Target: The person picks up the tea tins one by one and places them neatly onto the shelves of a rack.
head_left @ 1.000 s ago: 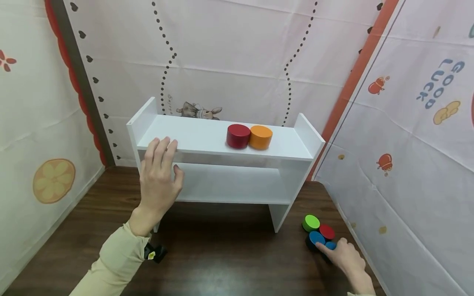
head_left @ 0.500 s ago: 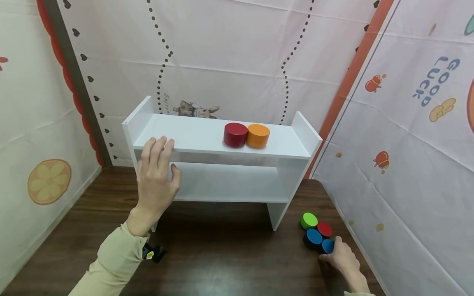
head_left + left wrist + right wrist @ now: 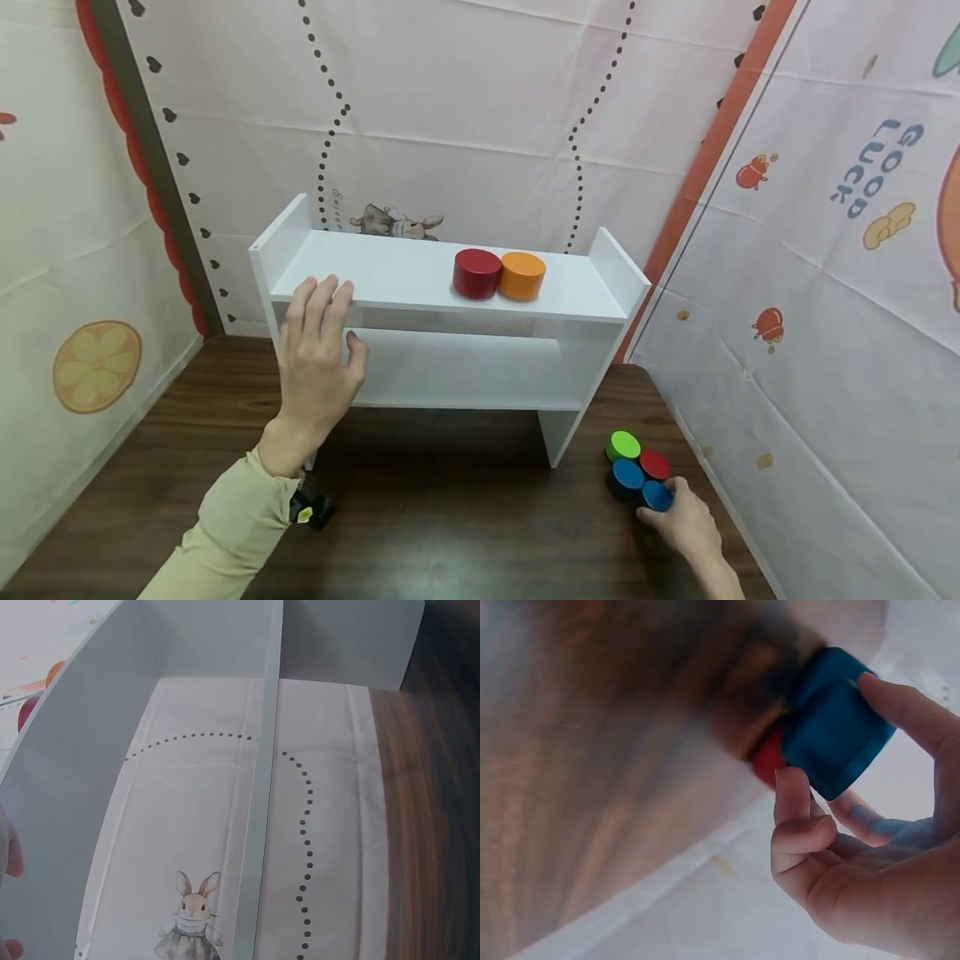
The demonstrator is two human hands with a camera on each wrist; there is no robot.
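Note:
My right hand (image 3: 688, 521) has its thumb and fingers around the nearer blue cylinder (image 3: 840, 742), pinching its sides at the right of the table. Against that cylinder stands a second blue cylinder (image 3: 626, 477), with a red cylinder (image 3: 655, 465) and a bright green cylinder (image 3: 622, 446) just behind. My left hand (image 3: 313, 358) lies at the front left edge of the white shelf's (image 3: 450, 367) top board, fingers extended and thumb apart. It holds nothing. On that board a dark red cylinder (image 3: 477, 274) and an orange cylinder (image 3: 522, 276) stand side by side, right of the middle.
The two-tier shelf stands on a dark wooden table (image 3: 450, 533), with upright side panels rising above its top board. Printed cloth (image 3: 465, 108) hangs behind it and along both sides. The right-hand cloth (image 3: 765, 400) runs close by my right hand.
My right thumb has gone from over the blue cylinders to the near side of the closer one, now pinched. Both blue cylinders have shifted slightly left. The left hand stays at the shelf.

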